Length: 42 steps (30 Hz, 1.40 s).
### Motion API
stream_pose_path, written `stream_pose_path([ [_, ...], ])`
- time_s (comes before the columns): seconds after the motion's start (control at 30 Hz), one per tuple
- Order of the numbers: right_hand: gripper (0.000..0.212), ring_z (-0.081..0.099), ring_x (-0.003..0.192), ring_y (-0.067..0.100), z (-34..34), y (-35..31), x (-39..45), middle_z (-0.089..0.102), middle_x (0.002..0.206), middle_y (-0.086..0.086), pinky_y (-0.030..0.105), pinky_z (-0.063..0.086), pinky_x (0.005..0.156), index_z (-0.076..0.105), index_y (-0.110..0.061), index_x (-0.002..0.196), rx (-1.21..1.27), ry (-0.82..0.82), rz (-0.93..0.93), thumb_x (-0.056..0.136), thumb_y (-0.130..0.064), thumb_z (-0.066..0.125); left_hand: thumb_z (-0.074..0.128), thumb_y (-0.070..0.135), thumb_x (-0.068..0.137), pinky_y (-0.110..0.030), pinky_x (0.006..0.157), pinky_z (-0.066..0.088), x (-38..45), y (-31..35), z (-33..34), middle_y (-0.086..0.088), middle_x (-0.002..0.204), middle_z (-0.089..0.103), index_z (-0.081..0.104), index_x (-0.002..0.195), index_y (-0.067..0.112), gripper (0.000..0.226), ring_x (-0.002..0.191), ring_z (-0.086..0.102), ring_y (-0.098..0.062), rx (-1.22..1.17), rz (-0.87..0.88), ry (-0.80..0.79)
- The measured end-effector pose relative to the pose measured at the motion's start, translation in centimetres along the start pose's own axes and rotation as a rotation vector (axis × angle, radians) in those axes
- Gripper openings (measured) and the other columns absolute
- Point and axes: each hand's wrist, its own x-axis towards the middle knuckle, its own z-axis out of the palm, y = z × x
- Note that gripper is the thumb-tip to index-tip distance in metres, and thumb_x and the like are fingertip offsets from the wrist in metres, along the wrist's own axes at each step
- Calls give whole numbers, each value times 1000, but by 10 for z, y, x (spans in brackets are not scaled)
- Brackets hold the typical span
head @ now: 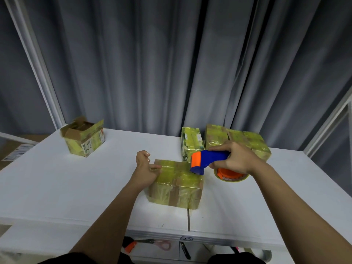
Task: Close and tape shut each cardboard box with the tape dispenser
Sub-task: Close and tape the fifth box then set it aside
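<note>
Near-edge box (176,185) steadied by left hand (146,168), fingers loosely curled | right hand (235,159) clamps tape dispenser (207,161) at box's right rim | risk: tape possibly wrinkles if box slides

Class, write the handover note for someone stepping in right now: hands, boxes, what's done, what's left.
Right hand grips the tape dispenser at the far right edge of the middle box.
Left hand rests on that box's left top edge, fingers loosely curled.
Done: the taped boxes at the back right look sealed.
Left: finish this strip; close and tape the open box at the far left.
</note>
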Motion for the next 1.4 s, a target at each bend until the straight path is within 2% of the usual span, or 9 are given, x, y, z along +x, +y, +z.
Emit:
stream_pose_path([
  [0.17, 54, 53, 96, 9, 8, -11, 7, 57, 104, -18, 28, 49, 80, 60, -46, 122, -51, -18, -22, 71, -54, 73, 70, -8, 76, -12, 61, 48, -4, -4, 1, 3, 98, 27, 25, 99, 26, 61, 64, 64, 4, -108, 8, 44],
  [0.37, 52, 52, 93, 9, 12, -23, 17, 57, 105, -14, 22, 44, 72, 60, -42, 123, -48, -58, -41, 73, -51, 74, 69, -6, 78, -14, 61, 50, -5, -6, 1, -6, 109, 27, 23, 107, 20, 61, 86, 61, -20, -181, -9, 58],
  [0.57, 55, 54, 95, 9, 13, -23, 21, 62, 112, -14, 22, 42, 72, 63, -41, 121, -44, -98, -27, 68, -53, 75, 67, -10, 78, -22, 68, 52, -5, -7, 1, -6, 109, 27, 25, 100, 29, 62, 77, 64, -7, -208, 2, 68],
  [0.7, 54, 50, 93, 8, 11, -23, 19, 55, 104, -17, 16, 37, 66, 62, -40, 122, -74, -104, -27, 70, -51, 75, 68, -8, 78, -16, 66, 47, -5, -10, 2, -7, 108, 28, 23, 106, 24, 61, 83, 62, -12, -201, -15, 67],
  [0.87, 57, 55, 97, 9, 12, -19, 24, 60, 109, -17, 26, 48, 77, 63, -44, 119, -21, -103, -6, 65, -57, 74, 64, -9, 78, -10, 65, 46, -3, -15, 1, -29, 121, 45, 22, 101, 25, 58, 75, 63, 1, -197, -22, 54],
  [0.93, 59, 56, 97, 10, 13, -16, 25, 61, 110, -17, 32, 52, 81, 63, -47, 117, 1, -100, 7, 60, -63, 71, 65, -7, 79, -11, 65, 45, -4, -12, 1, -19, 121, 39, 22, 103, 24, 58, 74, 60, -8, -178, -30, 64],
  [1.03, 62, 57, 97, 10, 14, -10, 23, 63, 111, -19, 37, 53, 83, 63, -51, 113, 73, -80, 27, 53, -68, 67, 63, -7, 81, -4, 63, 43, -6, -6, 2, -4, 114, 26, 22, 107, 19, 56, 72, 57, -6, -122, -4, 61],
  [1.27, 50, 56, 96, 11, 8, -8, 16, 61, 107, -18, 33, 52, 80, 64, -46, 115, 148, -13, 51, 68, -49, 78, 62, -7, 82, -12, 62, 48, -3, -2, 1, 0, 113, 23, 21, 106, 21, 56, 75, 62, -9, -71, -5, 19],
  [1.4, 44, 58, 97, 14, 12, -3, 10, 64, 106, -16, 36, 53, 81, 66, -46, 109, 197, 45, 81, 67, -49, 79, 59, -8, 81, -22, 72, 48, -2, -1, 3, -2, 115, 23, 22, 107, 23, 55, 68, 58, -7, 6, 8, -1],
])
